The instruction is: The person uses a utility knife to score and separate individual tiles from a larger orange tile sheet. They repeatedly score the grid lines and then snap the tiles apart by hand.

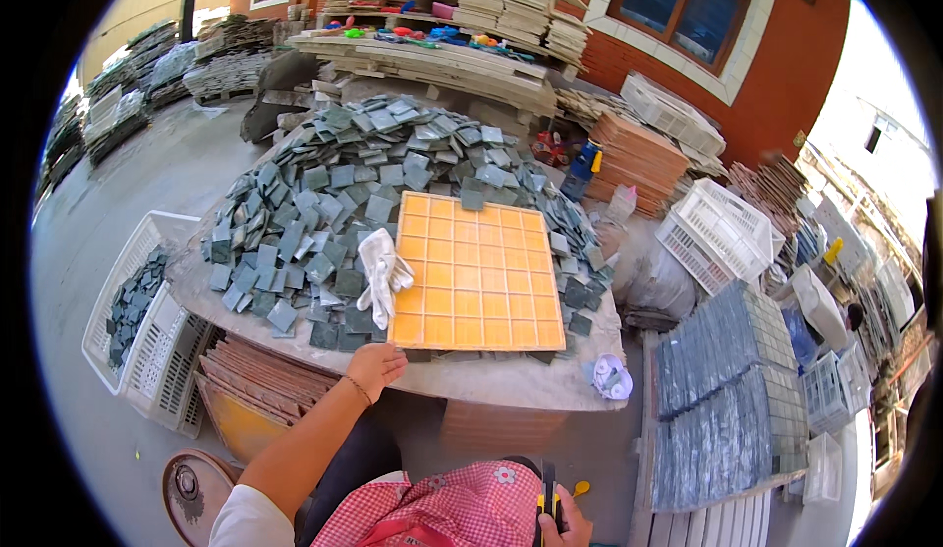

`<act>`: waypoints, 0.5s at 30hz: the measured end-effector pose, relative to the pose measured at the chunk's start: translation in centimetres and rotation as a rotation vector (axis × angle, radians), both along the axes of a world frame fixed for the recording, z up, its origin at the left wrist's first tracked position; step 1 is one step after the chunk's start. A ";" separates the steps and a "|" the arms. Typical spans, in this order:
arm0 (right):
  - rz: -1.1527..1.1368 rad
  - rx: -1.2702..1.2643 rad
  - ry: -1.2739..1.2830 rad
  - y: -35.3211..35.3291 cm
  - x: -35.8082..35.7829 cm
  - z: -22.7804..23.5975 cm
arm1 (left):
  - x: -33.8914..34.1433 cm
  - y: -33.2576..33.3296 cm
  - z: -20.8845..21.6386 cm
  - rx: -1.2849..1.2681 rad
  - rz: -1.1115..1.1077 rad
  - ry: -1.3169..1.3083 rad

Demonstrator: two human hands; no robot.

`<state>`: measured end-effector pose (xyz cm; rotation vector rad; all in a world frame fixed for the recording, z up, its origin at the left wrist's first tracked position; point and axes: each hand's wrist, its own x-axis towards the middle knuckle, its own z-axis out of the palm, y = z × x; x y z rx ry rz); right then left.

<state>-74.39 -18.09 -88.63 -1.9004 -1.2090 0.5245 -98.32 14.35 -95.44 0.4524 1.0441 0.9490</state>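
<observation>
Yellow grid tray (478, 274): my left hand (379, 364) is at its near-left corner; finger grip, I cannot tell. My right hand (570, 524) grips a black-and-yellow tool (548, 498). Tray lies by the table's (491, 378) near edge; likely light, stiff; hold 2 opposite rims.

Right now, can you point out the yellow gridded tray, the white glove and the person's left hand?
Yellow gridded tray (479, 280): head view, a cell near its middle.
White glove (380, 270): head view, the middle of its crumpled fabric.
Left hand (376, 365): head view, the middle of the hand.
</observation>
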 end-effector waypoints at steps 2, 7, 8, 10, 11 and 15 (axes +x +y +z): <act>-0.028 0.029 0.036 -0.9 4.0 -0.3 | 5.4 -1.1 -2.0 -0.059 -0.108 -0.141; -0.084 -0.039 0.143 -3.9 12.7 -3.7 | 21.1 -7.6 -5.9 0.743 -0.846 0.697; -0.093 -0.076 0.149 -4.5 14.1 -4.9 | 24.3 -7.8 -7.8 0.820 -0.916 0.898; -0.084 0.022 0.143 -5.2 16.6 -6.7 | 30.2 -7.0 -11.3 0.992 -1.025 1.311; -0.085 0.085 0.273 -5.2 18.0 -6.6 | 32.6 -5.8 -13.1 0.949 -1.057 1.389; -0.157 0.049 0.346 -7.1 24.3 -6.8 | 40.3 -5.2 -16.8 0.920 -1.086 1.650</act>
